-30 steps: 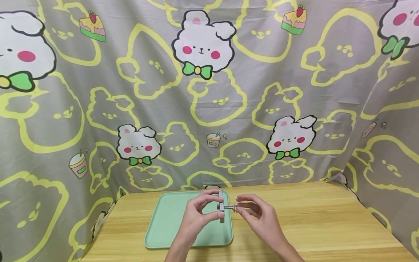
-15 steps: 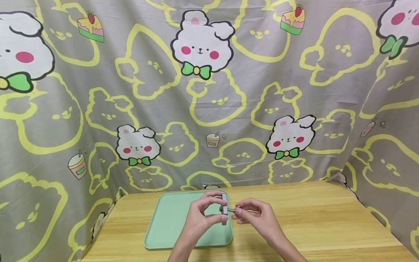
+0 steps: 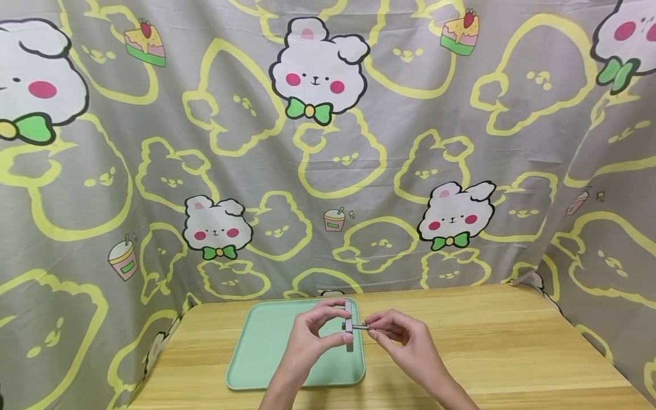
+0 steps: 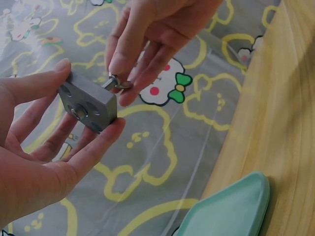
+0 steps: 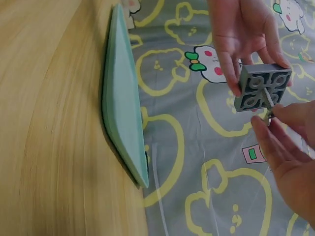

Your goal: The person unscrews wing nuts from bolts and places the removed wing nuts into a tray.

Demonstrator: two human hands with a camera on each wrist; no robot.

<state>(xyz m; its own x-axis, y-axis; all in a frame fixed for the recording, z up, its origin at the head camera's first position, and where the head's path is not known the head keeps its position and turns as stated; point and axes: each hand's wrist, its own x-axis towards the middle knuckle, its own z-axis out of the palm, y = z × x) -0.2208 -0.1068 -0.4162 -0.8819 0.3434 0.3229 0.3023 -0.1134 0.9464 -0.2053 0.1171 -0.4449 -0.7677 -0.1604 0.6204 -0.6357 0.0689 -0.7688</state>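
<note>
My left hand point(image 3: 307, 339) holds a square grey metal block point(image 4: 91, 101) on edge above the right side of the green tray, thumb on one edge and fingertips on the opposite one. Round recesses mark the corners of its faces. Through its middle runs a silver bolt point(image 5: 267, 97), with its head on the block's left side in the head view. At the bolt's free end, my right hand point(image 3: 410, 341) pinches a small shiny wing nut point(image 4: 124, 85) between thumb and fingers. The fingertips partly hide that nut.
The pale green tray point(image 3: 266, 336) lies on the wood-grain table point(image 3: 492, 341), left of centre. A grey cloth point(image 3: 287, 256) printed with rabbits hangs behind the table and along both sides.
My right fingers have moved around the wing nut, rolling over it and shifting their pinch. The block moved slightly right and down, then partly back, still in my left hand.
</note>
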